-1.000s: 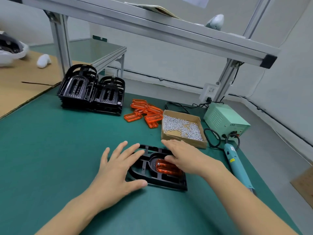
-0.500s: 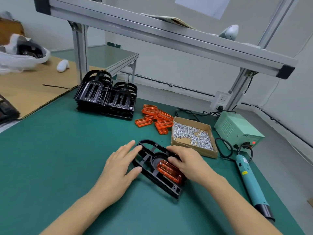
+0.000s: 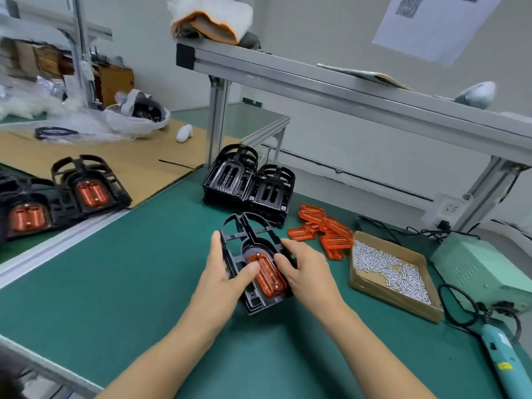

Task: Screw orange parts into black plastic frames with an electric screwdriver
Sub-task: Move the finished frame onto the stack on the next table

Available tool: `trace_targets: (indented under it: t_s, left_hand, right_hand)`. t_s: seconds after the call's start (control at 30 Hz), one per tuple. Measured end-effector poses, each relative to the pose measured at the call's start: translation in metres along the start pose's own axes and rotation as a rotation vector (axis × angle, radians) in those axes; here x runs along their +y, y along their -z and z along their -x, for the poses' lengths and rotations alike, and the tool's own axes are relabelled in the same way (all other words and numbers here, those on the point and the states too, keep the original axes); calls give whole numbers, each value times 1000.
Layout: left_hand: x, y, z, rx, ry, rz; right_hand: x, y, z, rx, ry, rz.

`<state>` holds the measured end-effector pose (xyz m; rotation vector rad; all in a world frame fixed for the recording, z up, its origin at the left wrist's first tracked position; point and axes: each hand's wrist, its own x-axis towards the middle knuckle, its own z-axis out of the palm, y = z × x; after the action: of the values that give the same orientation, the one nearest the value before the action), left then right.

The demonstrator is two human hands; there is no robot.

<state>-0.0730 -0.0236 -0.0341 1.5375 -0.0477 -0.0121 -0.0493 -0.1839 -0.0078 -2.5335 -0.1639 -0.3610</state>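
Head view shows left hand [image 3: 221, 272] and right hand [image 3: 302, 269] clamped on the black frame [image 3: 244, 240] at bench [image 3: 115, 283] center, orange part [image 3: 267, 273] seated; keep level toward finished frames [image 3: 89, 185] at ten o'clock.

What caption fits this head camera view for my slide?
Both hands, left and right, hold a black frame with an orange part seated inside.

Bright, even, diffuse light falls from above, so shadows stay faint: soft ones lie on the green worktop [image 3: 121, 289] under the forearms and the held black frame [image 3: 253, 272]. The orange part [image 3: 267, 273] shows small glints. Wide-angle distortion bends the aluminium shelf rail [image 3: 345, 93]. The far left corner is smeared with motion blur.
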Motion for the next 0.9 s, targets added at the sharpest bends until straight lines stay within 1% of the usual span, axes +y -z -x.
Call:
trace_targets:
  t_s: [0.1,0.27,0.43,0.57,0.67,0.8,0.9]
  left_hand:
    - [5,19,-13,166,-19,0]
    - [17,58,-40,379,-12,100]
    - [24,102,-59,473,-22,185]
    - [23,135,-70,554,-10,199]
    - [18,161,-77,587,-17,157]
    - [22,196,-82,681,-27,40]
    - [28,228,-83,747,-3,-104]
  right_hand:
    - [-27,-20,-16,-31,29,-15]
    - [-68,-53,-42,-107,54,-86]
    - [-102,-80,-60,-208,59,-248]
    - [-121,-103,-70,-299,69,-341]
    - [-136,-122,-76,-342,101,-372]
    - [-168,-145,-85,-326,204,-395]
    - [-195,-163,-93,-326,282,-405]
